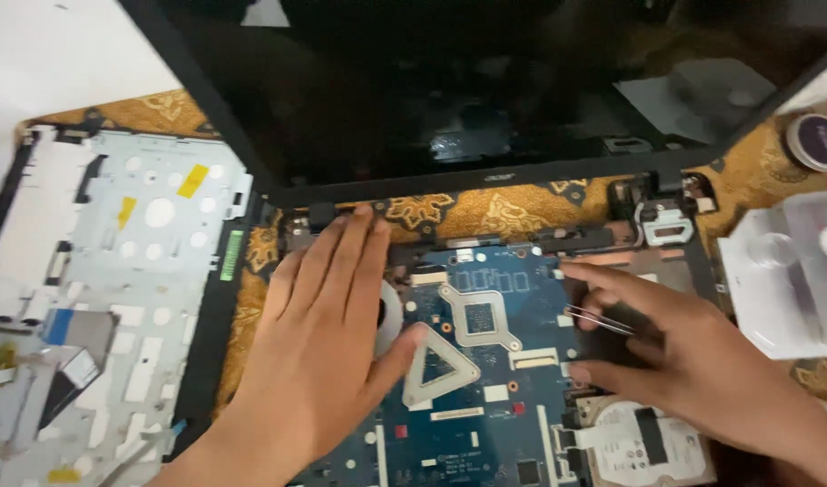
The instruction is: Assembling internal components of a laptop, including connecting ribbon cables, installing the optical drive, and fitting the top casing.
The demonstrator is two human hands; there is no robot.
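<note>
Head view: left hand over motherboard

Between the right hand's grip on thin metal tweezers and the flat left hand, blue circuit board lies open; black laptop screen blocks beyond; silver hard drive sits just below.

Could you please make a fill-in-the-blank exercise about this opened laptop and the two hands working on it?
1. The left hand lies flat on the ______ motherboard.
2. The right hand holds thin metal ______ between its fingers.
3. The round silver hard drive sits just below the ______ hand.
4. The removed grey keyboard cover lies on the ______ side of the laptop.

Missing words: blue; tweezers; right; left
</note>
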